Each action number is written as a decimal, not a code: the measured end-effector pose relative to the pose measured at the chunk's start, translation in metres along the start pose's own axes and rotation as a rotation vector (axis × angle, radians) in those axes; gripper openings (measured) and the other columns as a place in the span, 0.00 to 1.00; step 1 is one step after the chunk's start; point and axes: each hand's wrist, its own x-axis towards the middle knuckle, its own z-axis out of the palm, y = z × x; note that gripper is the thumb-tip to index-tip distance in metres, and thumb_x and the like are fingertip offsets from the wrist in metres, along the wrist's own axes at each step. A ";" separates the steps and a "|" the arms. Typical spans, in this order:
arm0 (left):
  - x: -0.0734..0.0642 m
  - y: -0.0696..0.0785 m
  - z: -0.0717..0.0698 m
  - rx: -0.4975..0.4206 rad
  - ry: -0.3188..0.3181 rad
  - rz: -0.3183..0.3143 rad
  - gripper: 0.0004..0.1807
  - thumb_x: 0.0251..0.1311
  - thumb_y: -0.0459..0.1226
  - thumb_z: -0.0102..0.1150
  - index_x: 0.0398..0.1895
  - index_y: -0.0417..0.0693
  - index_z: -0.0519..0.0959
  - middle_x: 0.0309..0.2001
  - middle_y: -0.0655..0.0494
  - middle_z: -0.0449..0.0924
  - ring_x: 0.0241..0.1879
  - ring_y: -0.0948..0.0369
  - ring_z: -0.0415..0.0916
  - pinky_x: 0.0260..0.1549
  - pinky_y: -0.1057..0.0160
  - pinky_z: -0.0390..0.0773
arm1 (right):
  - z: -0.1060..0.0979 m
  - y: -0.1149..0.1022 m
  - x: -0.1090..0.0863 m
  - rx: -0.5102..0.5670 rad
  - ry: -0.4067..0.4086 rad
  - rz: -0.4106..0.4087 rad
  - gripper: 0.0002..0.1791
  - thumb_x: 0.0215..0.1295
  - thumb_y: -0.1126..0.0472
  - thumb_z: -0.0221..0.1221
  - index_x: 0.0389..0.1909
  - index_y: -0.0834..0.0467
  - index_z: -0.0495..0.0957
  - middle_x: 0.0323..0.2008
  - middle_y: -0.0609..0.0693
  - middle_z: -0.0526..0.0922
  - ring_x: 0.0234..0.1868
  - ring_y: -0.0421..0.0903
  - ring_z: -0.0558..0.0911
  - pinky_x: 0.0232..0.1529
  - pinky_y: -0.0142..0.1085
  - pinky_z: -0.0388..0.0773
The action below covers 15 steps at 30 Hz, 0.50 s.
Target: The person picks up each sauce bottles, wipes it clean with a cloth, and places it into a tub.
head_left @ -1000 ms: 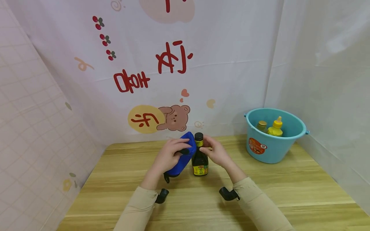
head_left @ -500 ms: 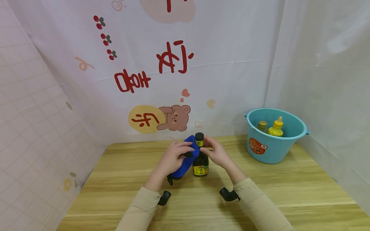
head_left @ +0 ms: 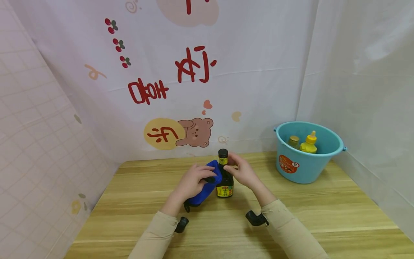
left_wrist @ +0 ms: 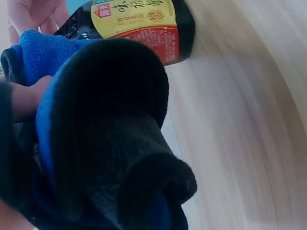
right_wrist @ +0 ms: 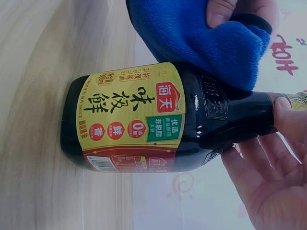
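A dark soy sauce bottle [head_left: 225,180] with a black cap and yellow label stands upright on the wooden table. My right hand [head_left: 242,171] holds it by the neck, thumb and fingers around the glass in the right wrist view. A blue cloth with black edging [head_left: 203,194] is in my left hand [head_left: 192,182], pinched between thumb and fingers. In the right wrist view the cloth [right_wrist: 206,43] lies against the bottle's shoulder. Its loose end [left_wrist: 120,143] folds over and fills much of the left wrist view, covering part of that hand.
On the right of the table [head_left: 145,187] stands a light blue bucket [head_left: 304,169]. Inside are a yellow squeeze bottle [head_left: 308,145] and a jar with a gold-coloured lid [head_left: 293,142]. A white printed curtain [head_left: 258,90] rises behind the table.
My left hand and the cloth shifted right, then down along the bottle and slightly back left. The right hand and the bottle have hardly moved.
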 end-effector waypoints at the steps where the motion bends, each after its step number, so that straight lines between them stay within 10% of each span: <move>1: -0.001 -0.001 0.000 -0.005 -0.008 -0.005 0.20 0.58 0.22 0.61 0.48 0.52 0.87 0.57 0.54 0.81 0.57 0.51 0.75 0.58 0.50 0.73 | 0.000 0.000 0.000 0.001 -0.001 0.002 0.25 0.67 0.69 0.61 0.65 0.61 0.72 0.50 0.60 0.81 0.52 0.59 0.81 0.55 0.57 0.75; 15: -0.010 -0.010 0.008 -0.016 -0.047 -0.013 0.20 0.58 0.22 0.60 0.48 0.52 0.86 0.58 0.54 0.80 0.59 0.52 0.75 0.61 0.48 0.70 | 0.001 0.001 0.000 -0.002 0.003 0.005 0.26 0.67 0.69 0.61 0.65 0.62 0.71 0.49 0.59 0.82 0.51 0.58 0.81 0.55 0.56 0.75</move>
